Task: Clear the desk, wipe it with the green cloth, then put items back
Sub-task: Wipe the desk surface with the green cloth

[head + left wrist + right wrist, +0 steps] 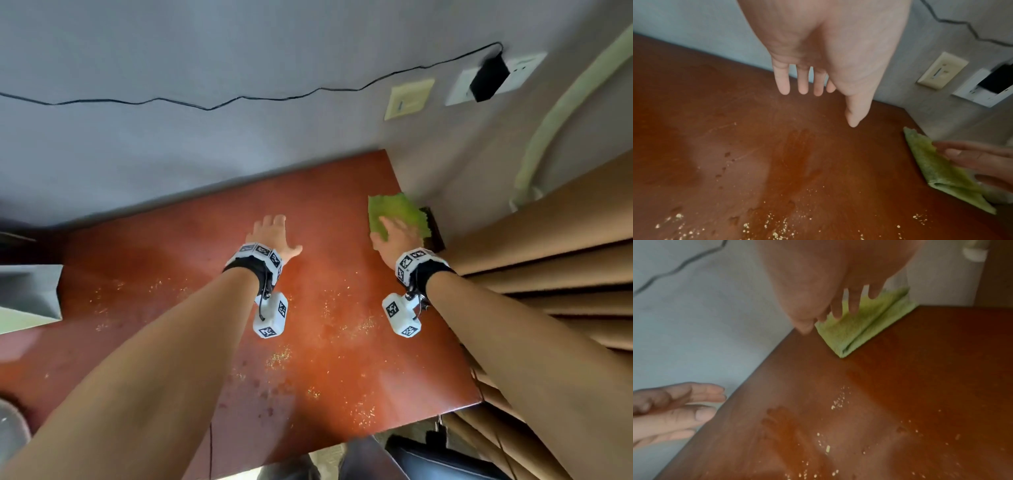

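The folded green cloth [399, 212] [941, 170] [859, 327] lies at the far right corner of the red-brown desk [212, 294]. My right hand [397, 236] [840, 305] rests flat on the cloth with straight fingers spread over it. My left hand [274, 233] [813, 91] hovers just above the middle of the desk, fingers straight and spread, holding nothing. Pale crumbs [279, 356] [774, 227] [838, 400] and dark spots are scattered over the near half of the desk.
A grey wall runs along the desk's far edge, with a black cable [205, 106], a cream switch plate [407, 99] and a black plug [488, 80] in a white socket. Tan blinds [565, 274] stand at the right. A pale box [27, 298] sits at the left edge.
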A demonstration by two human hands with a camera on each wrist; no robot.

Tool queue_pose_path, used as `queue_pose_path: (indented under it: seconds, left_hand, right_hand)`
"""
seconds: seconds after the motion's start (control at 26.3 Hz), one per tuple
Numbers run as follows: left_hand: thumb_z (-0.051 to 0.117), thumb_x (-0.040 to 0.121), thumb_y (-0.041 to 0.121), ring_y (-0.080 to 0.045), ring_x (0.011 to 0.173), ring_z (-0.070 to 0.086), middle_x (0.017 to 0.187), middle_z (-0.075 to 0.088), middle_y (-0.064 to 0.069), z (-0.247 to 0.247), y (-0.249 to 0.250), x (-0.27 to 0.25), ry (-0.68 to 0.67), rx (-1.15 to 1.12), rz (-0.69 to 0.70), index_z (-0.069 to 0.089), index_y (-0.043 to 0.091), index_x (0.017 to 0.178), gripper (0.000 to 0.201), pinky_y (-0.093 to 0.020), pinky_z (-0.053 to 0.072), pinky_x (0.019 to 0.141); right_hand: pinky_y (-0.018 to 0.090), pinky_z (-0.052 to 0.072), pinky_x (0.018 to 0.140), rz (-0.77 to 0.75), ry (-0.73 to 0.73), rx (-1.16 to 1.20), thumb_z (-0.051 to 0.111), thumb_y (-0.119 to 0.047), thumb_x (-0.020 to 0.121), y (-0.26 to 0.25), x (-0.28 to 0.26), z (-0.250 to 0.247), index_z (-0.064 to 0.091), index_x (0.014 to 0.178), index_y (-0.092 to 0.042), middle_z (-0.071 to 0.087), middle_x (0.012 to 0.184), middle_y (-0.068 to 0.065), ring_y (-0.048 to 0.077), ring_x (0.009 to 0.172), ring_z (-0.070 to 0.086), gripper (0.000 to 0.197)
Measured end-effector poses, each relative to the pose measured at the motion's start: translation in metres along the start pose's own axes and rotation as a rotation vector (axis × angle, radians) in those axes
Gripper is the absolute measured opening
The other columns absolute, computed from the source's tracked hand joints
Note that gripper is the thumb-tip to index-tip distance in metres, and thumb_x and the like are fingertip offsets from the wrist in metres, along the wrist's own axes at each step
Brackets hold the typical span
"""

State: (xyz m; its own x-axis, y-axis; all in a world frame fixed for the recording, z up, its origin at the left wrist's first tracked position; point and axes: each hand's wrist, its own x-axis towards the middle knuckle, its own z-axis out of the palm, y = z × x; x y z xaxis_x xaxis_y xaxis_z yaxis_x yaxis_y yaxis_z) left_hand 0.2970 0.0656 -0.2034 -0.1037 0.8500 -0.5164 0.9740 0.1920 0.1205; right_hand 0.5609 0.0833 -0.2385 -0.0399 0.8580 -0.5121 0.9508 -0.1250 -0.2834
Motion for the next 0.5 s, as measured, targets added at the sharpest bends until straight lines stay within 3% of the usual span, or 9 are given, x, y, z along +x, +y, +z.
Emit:
queue_pose_path:
  seconds: [0.19, 0.34, 0.5]
  left_hand:
    - [0.066, 0.077, 0.063, -0.028, 0.148, 0.008, 0.162, 0.005, -0.003, 0.021, -0.001, 0.018, -0.044, -0.009, -0.022, 0.006, 0.02, 0.154, 0.107, -0.05, 0.024, 0.115]
    - [0.063, 0.07, 0.074, -0.026, 0.149, -0.015, 0.161, -0.021, -0.003, 0.038, -0.003, 0.036, -0.163, 0.004, -0.023, -0.013, 0.02, 0.154, 0.125, -0.05, 0.007, 0.12]
    - [0.06, 0.068, 0.078, -0.027, 0.147, -0.022, 0.157, -0.032, -0.004, 0.057, -0.007, 0.044, -0.204, 0.1, -0.017, -0.02, 0.017, 0.152, 0.131, -0.051, 0.005, 0.12]
  right_hand:
    - [0.053, 0.005, 0.12, -0.029, 0.077, -0.075, 0.03, -0.037, 0.102, -0.001, 0.035, 0.013, 0.004, 0.156, -0.031, -0.01, 0.164, -0.001, 0.03, 0.151, -0.004, 0.06]
    - [0.055, -0.006, 0.119, 0.013, -0.042, -0.169, 0.021, -0.045, 0.102, -0.007, 0.063, 0.022, -0.011, 0.155, -0.03, -0.024, 0.161, 0.001, 0.029, 0.148, -0.019, 0.064]
    - [0.057, -0.017, 0.114, 0.027, -0.063, -0.216, 0.013, -0.053, 0.099, -0.02, 0.072, 0.031, -0.019, 0.152, -0.03, -0.03, 0.159, 0.001, 0.03, 0.146, -0.026, 0.067]
